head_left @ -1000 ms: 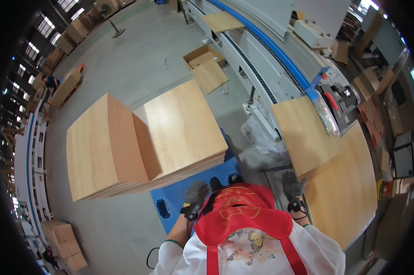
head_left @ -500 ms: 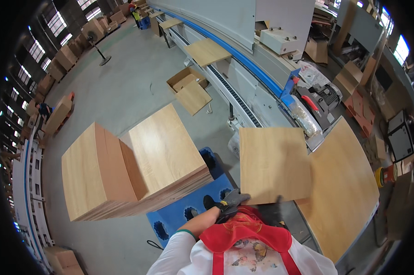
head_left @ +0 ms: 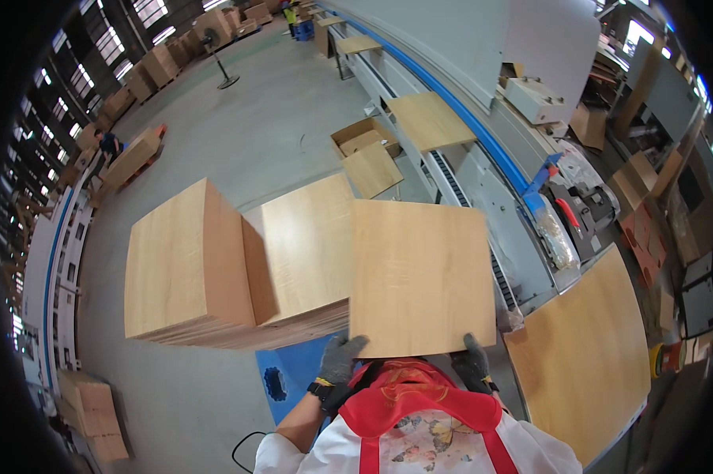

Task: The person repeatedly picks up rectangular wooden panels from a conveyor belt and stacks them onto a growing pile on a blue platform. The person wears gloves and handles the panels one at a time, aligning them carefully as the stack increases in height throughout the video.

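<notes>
A square wood-grain board [head_left: 421,272] is held out in front of my body by its near edge. My left hand [head_left: 340,357], in a grey glove, grips the near left corner. Near the right corner, my right hand [head_left: 472,363], gloved too, closes on the same edge. Both thumbs lie on the top face, while the other fingers are hidden beneath. Left of the held board stands a lower stack of similar boards [head_left: 305,245], partly covered by it. A taller stack [head_left: 171,265] adjoins that one on the left.
A blue plastic pallet [head_left: 293,367] lies by the stacks. To the right is a wood-grain tabletop [head_left: 589,355]. Beyond runs a conveyor line [head_left: 451,178] carrying another board [head_left: 431,120]. An open carton [head_left: 364,138] sits on the floor beside it. A person [head_left: 109,146] is far left.
The held board has moved left, away from the tabletop and toward the stacks. My right hand has come into sight on its near edge. The view has turned somewhat left.
</notes>
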Available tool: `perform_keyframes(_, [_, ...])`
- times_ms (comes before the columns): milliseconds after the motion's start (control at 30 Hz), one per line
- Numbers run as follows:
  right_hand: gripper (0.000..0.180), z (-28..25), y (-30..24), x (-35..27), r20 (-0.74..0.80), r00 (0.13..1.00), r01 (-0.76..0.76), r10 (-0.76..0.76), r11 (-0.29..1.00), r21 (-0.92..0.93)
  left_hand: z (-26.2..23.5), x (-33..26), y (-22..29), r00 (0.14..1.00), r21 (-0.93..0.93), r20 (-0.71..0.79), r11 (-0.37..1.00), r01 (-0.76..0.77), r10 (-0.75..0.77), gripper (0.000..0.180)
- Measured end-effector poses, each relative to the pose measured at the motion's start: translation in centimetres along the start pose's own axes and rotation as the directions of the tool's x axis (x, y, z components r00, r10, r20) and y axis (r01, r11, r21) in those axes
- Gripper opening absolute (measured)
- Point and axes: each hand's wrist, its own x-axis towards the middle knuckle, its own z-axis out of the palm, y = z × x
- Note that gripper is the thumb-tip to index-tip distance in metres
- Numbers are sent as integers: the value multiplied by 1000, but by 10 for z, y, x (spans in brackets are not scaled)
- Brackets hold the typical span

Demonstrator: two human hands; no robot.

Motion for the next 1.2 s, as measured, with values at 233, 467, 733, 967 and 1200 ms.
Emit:
perform_keyframes(233, [21, 124, 55, 51, 70, 975, -200, 211, 969, -143, -79, 25, -58, 945, -640, -318, 717, -274, 77, 19])
perform_keyframes(467, [28, 162, 134, 103, 191, 957, -87, 220, 842, -532, -92, 52, -6, 756, 621, -484, 782, -59, 442, 31])
perform_keyframes(733, [46, 125, 186, 209, 507, 861, 499, 36, 134, -856, -130, 90, 7, 743, 834, -442, 535, 133, 503, 23])
perform_keyframes(967, [41, 210, 141, 145, 555, 820, 564, 141, -357, -744, -128, 78, 28, 800, 892, -385, 408, 195, 460, 13])
perform_keyframes(1200, [20, 180, 101, 141, 961, 96, 886, 260, -463, 36, -153, 95, -17, 747, 751, -347, 645, -140, 566, 15])
